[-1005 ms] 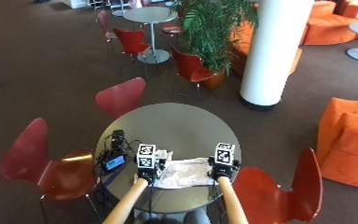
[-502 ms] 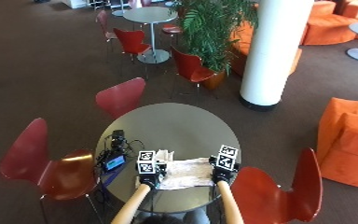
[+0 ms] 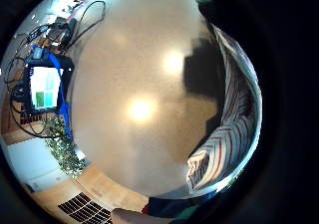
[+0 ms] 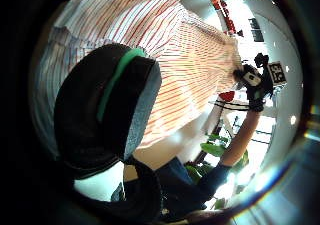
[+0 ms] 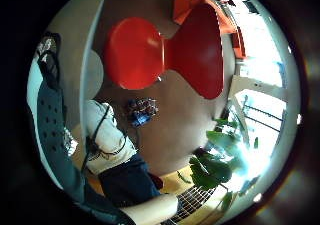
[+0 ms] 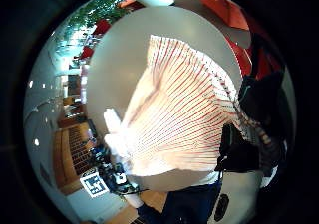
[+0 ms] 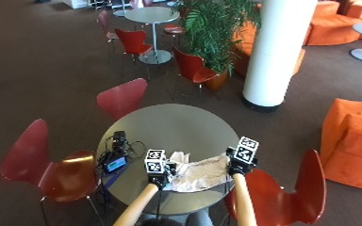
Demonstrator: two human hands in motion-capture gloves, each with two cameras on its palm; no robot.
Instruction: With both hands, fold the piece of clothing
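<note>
Fingers (image 6: 239, 152) of right hand (image 7: 239, 165) curled round edge of striped garment (image 7: 200, 172), pinching cloth at its right side. Left hand (image 7: 158, 175) at opposite side of cloth; thumb (image 4: 107, 117) bent across fabric in left thumb side palm view, so judged gripping too, though fingertips themselves not seen.

Garment: pale with thin red stripes, at near edge of round table (image 7: 168, 127), between both hands. Stretched between the two grips; seems lifted partly off tabletop, sagging in the middle in right thumb side palm view. Far part crumpled, a small bunched piece sticking up just beside left hand. Cannot tell what kind of clothing.

Beside left hand on table: small device with lit screen (image 7: 114, 165), tangle of cables (image 7: 121, 143) around it, apart from cloth. Red chairs (image 7: 49, 165) around table, one just beside right forearm.

Progress, as judged: early. Cloth spread out and held at both sides, no clean fold line visible, no layered neat edges. Possibly one loose doubling at far edge, not clear. Left to do: flatten or bring one side over other, align edges, repeat until compact, set down on table.

Risk: bunched far corner likely to stay trapped inside fold unless shaken out first.
</note>
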